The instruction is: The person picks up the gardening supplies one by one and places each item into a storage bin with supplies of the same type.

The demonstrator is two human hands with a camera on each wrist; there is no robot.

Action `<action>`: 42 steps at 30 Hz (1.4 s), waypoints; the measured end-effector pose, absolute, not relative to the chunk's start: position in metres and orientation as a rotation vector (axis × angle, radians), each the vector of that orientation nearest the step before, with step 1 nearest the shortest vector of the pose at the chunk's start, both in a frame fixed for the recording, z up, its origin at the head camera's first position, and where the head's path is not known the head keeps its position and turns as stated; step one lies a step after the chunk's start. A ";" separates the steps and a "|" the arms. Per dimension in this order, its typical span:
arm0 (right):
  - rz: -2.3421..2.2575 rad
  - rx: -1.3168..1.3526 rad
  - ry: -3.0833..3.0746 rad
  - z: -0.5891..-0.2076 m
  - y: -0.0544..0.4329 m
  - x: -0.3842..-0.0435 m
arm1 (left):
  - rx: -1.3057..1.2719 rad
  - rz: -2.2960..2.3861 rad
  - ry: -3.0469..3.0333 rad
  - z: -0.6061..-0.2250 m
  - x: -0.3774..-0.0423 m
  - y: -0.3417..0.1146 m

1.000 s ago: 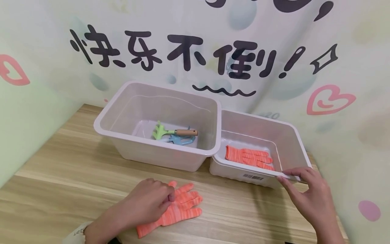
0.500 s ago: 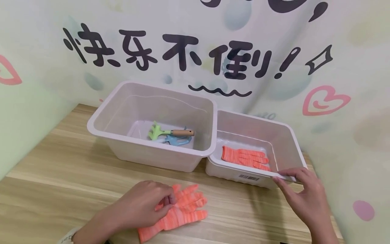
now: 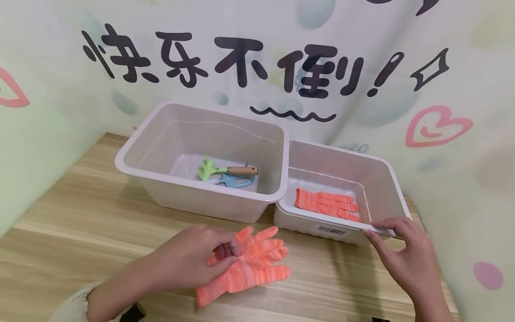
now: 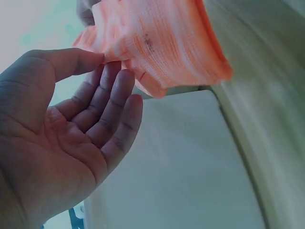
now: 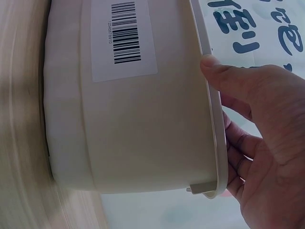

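My left hand (image 3: pixel 201 257) pinches an orange knitted glove (image 3: pixel 251 270) between thumb and fingertips, above the wooden table in front of the bins. In the left wrist view the glove (image 4: pixel 162 43) hangs from the pinch, its cuff to the right, a dark smudge on the fabric. On the right, my right hand (image 3: pixel 410 255) holds the front rim of the smaller white bin (image 3: pixel 386 190) near its corner. The right wrist view has the thumb (image 5: pixel 228 76) on the rim's outside and the fingers inside. A second orange glove (image 3: pixel 326 203) lies flat in that bin.
A larger white bin (image 3: pixel 169 176) stands to the left, its edge overlapping the smaller one. Inside it lie a green hand rake with a wooden handle (image 3: pixel 243 171) and a blue tool (image 3: pixel 237 180). A printed backdrop (image 3: pixel 225 89) rises behind the wooden table (image 3: pixel 80 223).
My left hand and the glove it pinches have moved to the right and slightly toward the bins. My right hand keeps its grip on the rim.
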State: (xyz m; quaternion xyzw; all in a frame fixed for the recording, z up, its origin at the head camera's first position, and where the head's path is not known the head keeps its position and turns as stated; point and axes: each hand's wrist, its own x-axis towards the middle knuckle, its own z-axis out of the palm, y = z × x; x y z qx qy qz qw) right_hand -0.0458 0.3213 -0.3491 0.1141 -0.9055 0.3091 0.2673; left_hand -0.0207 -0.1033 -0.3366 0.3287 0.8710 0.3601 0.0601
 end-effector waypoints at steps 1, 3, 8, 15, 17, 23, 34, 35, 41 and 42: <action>0.834 0.310 -2.443 -0.349 0.322 -0.046 | 1.005 1.107 2.618 -0.334 -0.022 -0.103; 0.834 0.306 -2.444 -0.349 0.322 -0.046 | 1.029 1.120 2.596 -0.329 -0.024 -0.101; 0.830 0.290 -2.454 -0.348 0.321 -0.046 | 1.057 1.155 2.598 -0.314 -0.028 -0.097; 0.830 0.306 -2.445 -0.348 0.321 -0.046 | 1.085 1.250 2.567 -0.291 -0.034 -0.092; 0.830 0.317 -2.439 -0.348 0.321 -0.047 | 1.122 1.258 2.577 -0.284 -0.038 -0.090; 0.822 0.342 -2.428 -0.349 0.322 -0.047 | 1.203 1.268 2.689 -0.263 -0.051 -0.083; 0.801 0.408 -2.402 -0.351 0.327 -0.048 | 1.254 1.134 2.807 -0.235 -0.079 -0.065; 0.800 0.406 -2.402 -0.351 0.327 -0.048 | 1.254 1.126 2.797 -0.232 -0.082 -0.064; 0.803 0.371 -2.415 -0.351 0.325 -0.048 | 1.242 0.980 2.808 -0.216 -0.098 -0.052; 0.806 0.366 -2.416 -0.351 0.325 -0.048 | 1.230 0.948 2.819 -0.214 -0.100 -0.049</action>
